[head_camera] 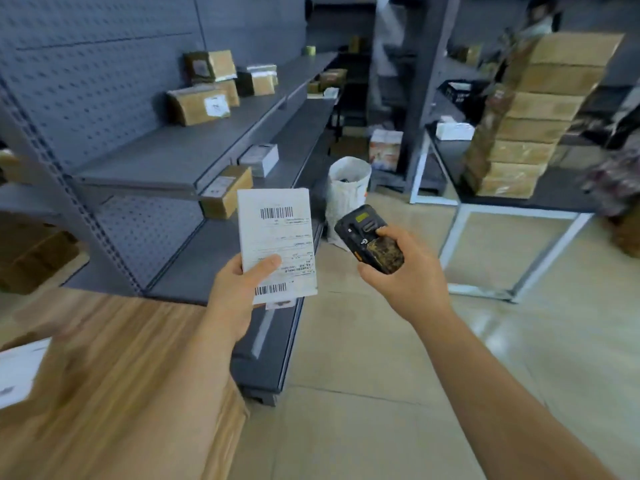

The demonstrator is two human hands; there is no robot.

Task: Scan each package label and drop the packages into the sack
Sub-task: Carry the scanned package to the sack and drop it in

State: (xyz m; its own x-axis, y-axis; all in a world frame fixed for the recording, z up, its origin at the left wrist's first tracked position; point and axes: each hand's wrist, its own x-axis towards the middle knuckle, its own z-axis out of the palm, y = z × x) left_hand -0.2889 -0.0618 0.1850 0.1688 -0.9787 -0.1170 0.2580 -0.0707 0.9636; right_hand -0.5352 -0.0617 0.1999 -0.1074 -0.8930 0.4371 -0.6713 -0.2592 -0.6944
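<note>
White paper covers the package (277, 244) that the left hand (239, 289) holds upright from below, thumb pinching across the lower part of its label and the other fingers hidden behind. Just beside it the right hand (398, 268) wraps its grip round a black handheld scanner (369, 239), thumb resting on the keys, the head tilted towards the label.

Scanning looks to be the step in hand. To do it well, the scanner's head should face the upper barcode (276, 213), which lies bare; the thumb sits close above the lower one, so that code is the poorer target. Holding the package flat and steady, label towards the scanner, should give a clean read.

Beyond the hands a white sack (346, 192) stands open on the floor beside the end of the grey shelving (180, 157); something dark lies inside, too small to tell what. More boxes (199, 105) wait on the shelves, and a leaning stack of brown cartons (533, 123) sits on a black tabletop (554, 199) to the right.
</note>
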